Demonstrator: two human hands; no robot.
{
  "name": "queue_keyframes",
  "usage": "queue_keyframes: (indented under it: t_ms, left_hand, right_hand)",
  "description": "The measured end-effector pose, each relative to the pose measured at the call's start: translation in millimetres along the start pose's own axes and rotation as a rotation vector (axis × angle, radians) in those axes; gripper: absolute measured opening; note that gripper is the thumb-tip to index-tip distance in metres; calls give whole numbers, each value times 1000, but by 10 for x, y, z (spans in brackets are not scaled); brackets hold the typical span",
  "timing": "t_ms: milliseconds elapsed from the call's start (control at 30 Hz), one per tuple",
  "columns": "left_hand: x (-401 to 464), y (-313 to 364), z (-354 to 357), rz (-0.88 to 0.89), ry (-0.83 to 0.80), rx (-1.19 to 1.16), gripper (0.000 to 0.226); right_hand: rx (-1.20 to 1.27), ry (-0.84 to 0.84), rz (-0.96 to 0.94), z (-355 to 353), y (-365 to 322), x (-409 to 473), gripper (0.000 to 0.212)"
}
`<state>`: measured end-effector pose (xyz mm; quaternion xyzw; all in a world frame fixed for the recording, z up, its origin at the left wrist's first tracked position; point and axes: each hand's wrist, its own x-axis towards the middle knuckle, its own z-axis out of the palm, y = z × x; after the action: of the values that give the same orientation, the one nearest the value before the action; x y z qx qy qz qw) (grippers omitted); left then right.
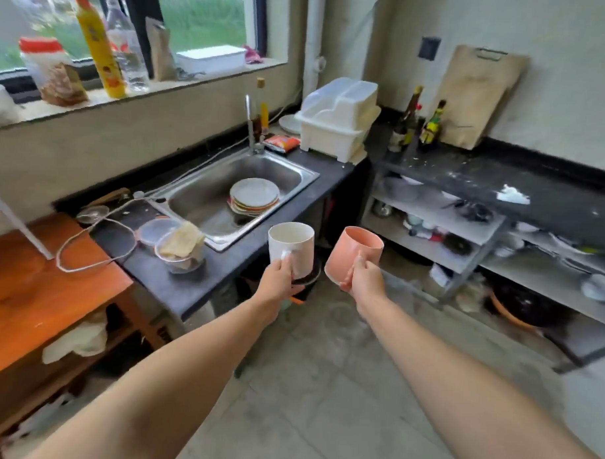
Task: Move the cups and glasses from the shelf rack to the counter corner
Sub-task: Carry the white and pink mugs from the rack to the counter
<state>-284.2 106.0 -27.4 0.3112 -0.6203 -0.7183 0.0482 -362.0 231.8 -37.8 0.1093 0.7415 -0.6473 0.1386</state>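
Observation:
My left hand grips a white mug by its handle, upright, in the air just off the front edge of the sink counter. My right hand holds a pink cup by its handle, tilted a little to the left, over the floor. The two cups hang side by side, apart. The grey shelf rack stands to the right under the dark counter, with blurred dishes on its shelves. The counter corner lies beyond the cups, beside a white dish drainer.
A steel sink holds a stack of plates. Plastic containers and a white cord lie on the counter left of it. Bottles and a cutting board stand at the back right. An orange table is at left.

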Motion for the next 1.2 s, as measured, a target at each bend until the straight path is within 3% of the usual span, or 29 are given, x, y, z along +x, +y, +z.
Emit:
queue_keyframes:
  t_ms: [200, 400, 467, 667, 967, 1200]
  left_hand:
    - [24, -310, 1569, -37, -167, 64, 45]
    - [-80, -463, 2827, -91, -287, 115, 26]
    - [-68, -503, 3122, -103, -317, 131, 27]
    - [116, -552, 4072, -121, -439, 206, 32]
    - [906, -318, 5677, -136, -611, 240, 23]
    - [1511, 38, 6795, -136, -671, 361, 31]
  right_hand:
    - [7, 191, 35, -1678, 221, 547, 54]
    - [73, 335, 114, -2961, 391, 809, 48]
    - [117, 360, 149, -3247, 437, 852, 37]
    - [203, 472, 207, -4033, 505, 1158, 51]
    - [268, 616, 251, -5049, 166, 2303, 48]
    - [199, 689, 207, -5692, -185, 3102, 55]
